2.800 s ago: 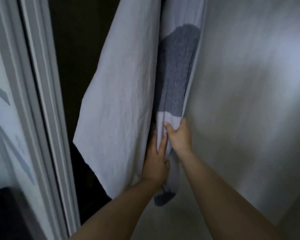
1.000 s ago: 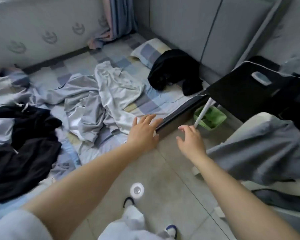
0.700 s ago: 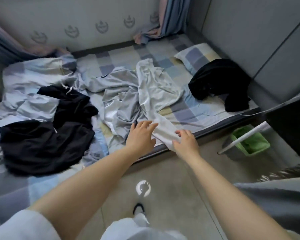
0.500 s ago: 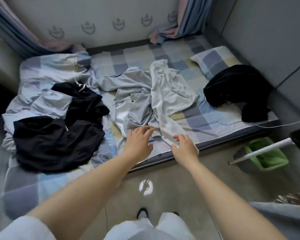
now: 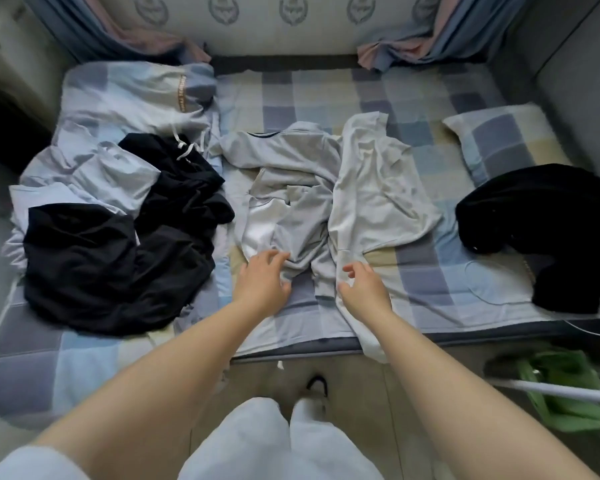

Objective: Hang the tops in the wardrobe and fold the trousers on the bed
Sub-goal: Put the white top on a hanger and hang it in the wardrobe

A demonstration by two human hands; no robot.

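The left hand [image 5: 262, 284], fingers spread and holding nothing, rests at the near edge of the crumpled grey cotton garment [image 5: 291, 188]. The right hand [image 5: 364, 289], fingers loosely apart and also holding nothing, hovers at the lower part of the pale off-white garment [image 5: 378, 199]. Each hand is nearest its own piece. Both garments run lengthwise away from the person on the checked blue bed [image 5: 430, 271], touching side by side. Counted: two light garments at centre, one black heap [image 5: 118, 251] left, one black garment [image 5: 548, 230] right.

White short sleeve [image 5: 32, 462], pale trousers [image 5: 257, 445] (loose), black-strapped slipper [image 5: 317, 382].
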